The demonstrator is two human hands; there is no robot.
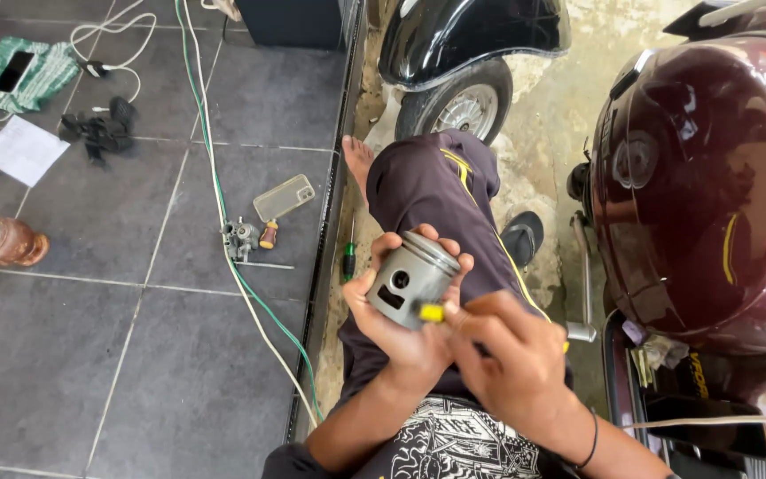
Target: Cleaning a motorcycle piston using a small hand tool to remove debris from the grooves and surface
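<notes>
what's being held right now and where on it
The left hand grips a grey metal piston around its skirt. The right hand holds a yellow-tipped tool against it.

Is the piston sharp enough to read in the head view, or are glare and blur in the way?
Head view: even daylight, soft shadows; the grey piston in the left hand is sharp; the right hand is slightly blurred; bright glare sits on the maroon scooter body; straight tile lines bow near the frame edges.
</notes>
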